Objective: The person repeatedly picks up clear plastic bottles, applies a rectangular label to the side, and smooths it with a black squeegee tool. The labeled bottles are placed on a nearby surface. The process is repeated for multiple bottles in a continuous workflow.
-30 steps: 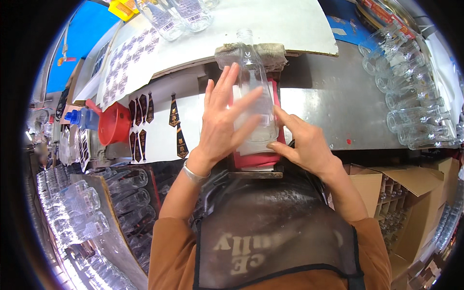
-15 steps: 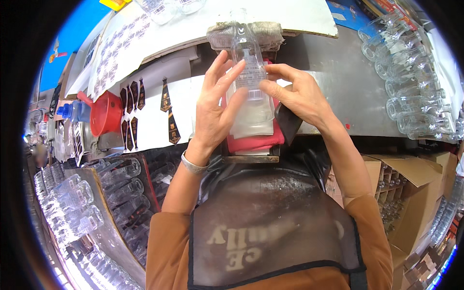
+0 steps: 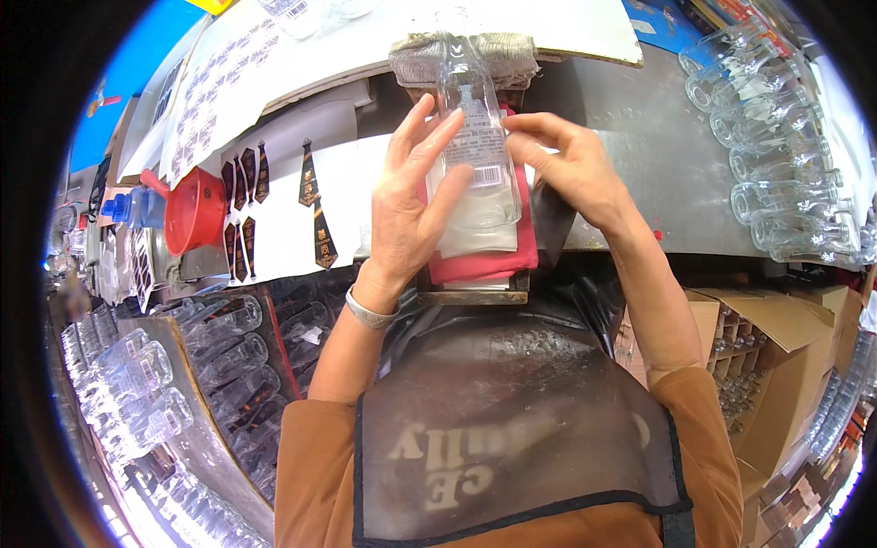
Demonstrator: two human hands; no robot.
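A clear glass bottle (image 3: 468,100) lies on its back with its neck on a folded grey cloth (image 3: 512,59) and its base toward me. A printed transparent label with a barcode (image 3: 484,175) shows on its upper face. My left hand (image 3: 406,196) is at the bottle's left side, fingers spread, the thumb over the glass; whether it presses is unclear. At the right edge of the bottle my right hand (image 3: 575,169) has thumb and forefinger apart, and nothing shows between them. Pink cloth (image 3: 484,267) lies under the bottle's lower part.
Black tie-shaped stickers (image 3: 311,173) lie on a white sheet at the left, near a red plastic scoop (image 3: 195,215). Clear bottles (image 3: 776,164) line the right side of the metal table. An open cardboard box (image 3: 786,329) stands lower right; racked bottles (image 3: 146,365) fill the lower left.
My right thumb has moved off the label to the bottle's right edge, and the right hand has shifted slightly right. The left hand stays at the bottle's left side.
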